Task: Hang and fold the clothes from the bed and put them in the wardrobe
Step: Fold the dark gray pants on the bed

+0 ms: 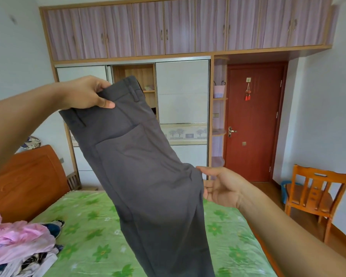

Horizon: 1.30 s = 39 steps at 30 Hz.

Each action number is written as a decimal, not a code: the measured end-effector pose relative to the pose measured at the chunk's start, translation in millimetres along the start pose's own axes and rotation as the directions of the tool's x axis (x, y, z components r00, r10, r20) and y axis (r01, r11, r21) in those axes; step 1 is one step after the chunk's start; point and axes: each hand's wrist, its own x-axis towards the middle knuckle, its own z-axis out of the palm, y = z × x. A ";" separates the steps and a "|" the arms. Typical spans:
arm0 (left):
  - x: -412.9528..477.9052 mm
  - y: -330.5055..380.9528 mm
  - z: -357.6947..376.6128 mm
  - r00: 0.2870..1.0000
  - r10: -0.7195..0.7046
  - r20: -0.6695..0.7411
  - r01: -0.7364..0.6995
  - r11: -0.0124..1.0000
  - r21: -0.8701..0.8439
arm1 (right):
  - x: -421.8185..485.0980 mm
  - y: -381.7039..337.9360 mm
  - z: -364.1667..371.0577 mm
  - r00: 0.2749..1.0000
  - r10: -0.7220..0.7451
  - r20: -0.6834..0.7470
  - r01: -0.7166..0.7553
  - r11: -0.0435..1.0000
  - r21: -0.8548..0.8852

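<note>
A pair of dark grey trousers [144,166] hangs in the air over the bed [92,226], waistband up and legs trailing down out of the frame. My left hand [84,94] grips the waistband at its upper left, thumb across the front. My right hand [222,186] is at the trousers' right edge around the seat, fingers nearly straight and touching the cloth. Behind stands the wardrobe [182,92], with one sliding door pushed aside and open shelves [142,76] showing.
A pile of pink and patterned clothes [18,244] lies on the green flowered sheet at the left, by the wooden headboard [24,176]. A wooden chair [316,194] stands at the right, near a closed red door [254,120].
</note>
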 end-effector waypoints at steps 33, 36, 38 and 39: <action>17.6 73.2 33.1 0.956 0.257 0.141 -0.275 0.954 0.123 | -5.5 -45.2 47.0 0.831 -0.376 0.411 0.555 0.493 -0.670; 14.6 78.0 34.1 0.947 0.261 0.187 -0.287 0.950 0.127 | -4.3 -45.2 58.0 0.784 -0.492 0.379 0.606 0.473 -0.639; 11.0 75.0 27.1 0.951 0.243 0.192 -0.270 0.954 0.129 | 4.0 -30.9 36.3 0.836 -0.404 0.371 0.544 0.527 -0.653; 9.4 73.0 22.7 0.954 0.236 0.183 -0.262 0.956 0.132 | 8.6 -20.1 22.7 0.871 -0.325 0.370 0.492 0.545 -0.679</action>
